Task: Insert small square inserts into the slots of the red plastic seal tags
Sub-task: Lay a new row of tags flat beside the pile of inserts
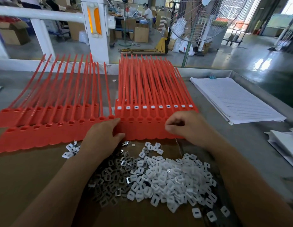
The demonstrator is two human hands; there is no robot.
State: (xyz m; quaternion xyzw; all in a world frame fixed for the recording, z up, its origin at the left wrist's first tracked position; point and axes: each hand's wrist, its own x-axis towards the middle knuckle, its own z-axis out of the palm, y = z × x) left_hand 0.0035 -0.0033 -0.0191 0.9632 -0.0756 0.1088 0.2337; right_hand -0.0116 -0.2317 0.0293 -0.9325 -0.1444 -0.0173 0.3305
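Observation:
Strips of red seal tags lie across the table, their tails pointing away. The front right strip (147,130) has empty slots; the strip behind it (152,106) carries white inserts in every slot. More empty strips (44,133) lie at the left. My left hand (103,136) grips the left end of the front right strip, thumb at its near edge. My right hand (186,128) hovers over the strip's right end with fingers curled and pinched together; whether an insert is between them is hidden. A heap of white square inserts (172,176) and metal clips (113,174) lies in front.
The heap rests on a brown cardboard sheet (36,177). A lined paper pad (232,97) lies at the right, more white paper (285,141) at the right edge. Beyond the table's far rim stand a floor fan (199,18) and a white post (96,30).

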